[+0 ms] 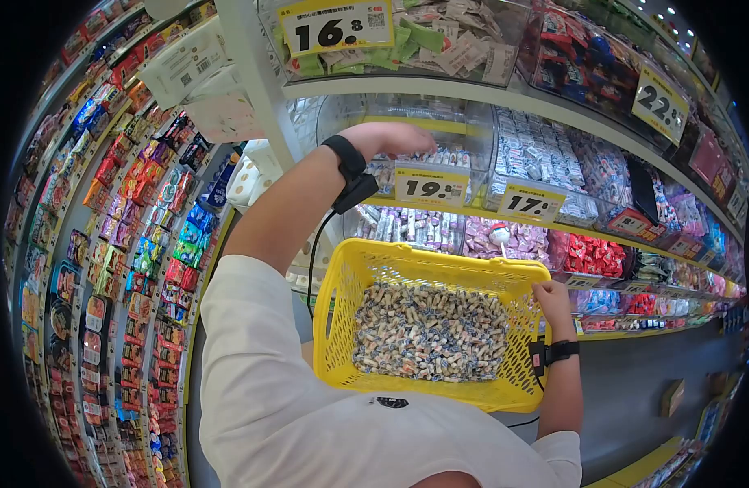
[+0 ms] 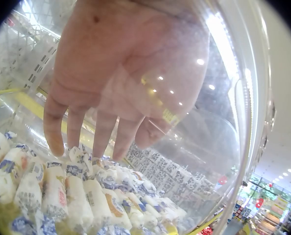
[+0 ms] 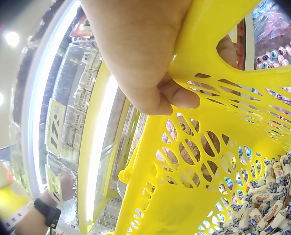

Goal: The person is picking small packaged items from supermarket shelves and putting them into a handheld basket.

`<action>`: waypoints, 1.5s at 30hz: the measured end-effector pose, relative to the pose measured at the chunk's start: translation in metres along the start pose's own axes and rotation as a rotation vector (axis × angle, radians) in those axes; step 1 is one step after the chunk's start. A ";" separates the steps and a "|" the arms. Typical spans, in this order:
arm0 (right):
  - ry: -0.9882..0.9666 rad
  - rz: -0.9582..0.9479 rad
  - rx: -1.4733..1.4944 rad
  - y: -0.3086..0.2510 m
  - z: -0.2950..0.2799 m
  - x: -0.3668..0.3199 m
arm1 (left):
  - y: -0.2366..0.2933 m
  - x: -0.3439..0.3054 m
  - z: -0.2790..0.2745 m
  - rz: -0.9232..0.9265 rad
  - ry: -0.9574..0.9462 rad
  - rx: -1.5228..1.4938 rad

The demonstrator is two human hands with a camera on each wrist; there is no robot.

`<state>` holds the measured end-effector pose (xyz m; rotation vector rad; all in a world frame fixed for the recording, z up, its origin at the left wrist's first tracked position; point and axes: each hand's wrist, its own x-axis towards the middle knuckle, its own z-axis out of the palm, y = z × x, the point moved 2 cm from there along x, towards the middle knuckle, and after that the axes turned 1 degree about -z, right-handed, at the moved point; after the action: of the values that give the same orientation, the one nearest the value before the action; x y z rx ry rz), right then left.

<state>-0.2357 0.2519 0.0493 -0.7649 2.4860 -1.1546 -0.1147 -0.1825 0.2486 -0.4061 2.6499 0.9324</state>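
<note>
Nearest me, the yellow perforated basket (image 1: 439, 256) holds a broad layer of wrapped candies (image 1: 431, 333), and I have my right hand (image 1: 551, 301) curled round its right end, fingers closed on the plastic. Farther out, my left hand (image 1: 403, 140) reaches into the clear bin (image 2: 219, 134), fingers open and pointing down at the white-and-blue wrapped sweets (image 2: 77, 196); I cannot tell whether they touch. A 19.8 price tag (image 1: 431, 185) fronts that bin.
</note>
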 end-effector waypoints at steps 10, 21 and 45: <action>-0.012 0.003 -0.019 -0.008 -0.003 -0.002 | 0.006 0.001 0.003 0.199 -0.002 0.049; -0.008 -0.013 -0.022 -0.010 -0.003 -0.003 | 0.009 -0.007 -0.003 0.172 0.102 -0.105; 0.004 -0.001 0.000 -0.013 -0.002 -0.004 | 0.006 -0.136 0.038 0.423 0.763 0.320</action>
<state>-0.2290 0.2483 0.0605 -0.7650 2.4896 -1.1575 0.0143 -0.1310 0.2737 -0.1291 3.6108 0.4760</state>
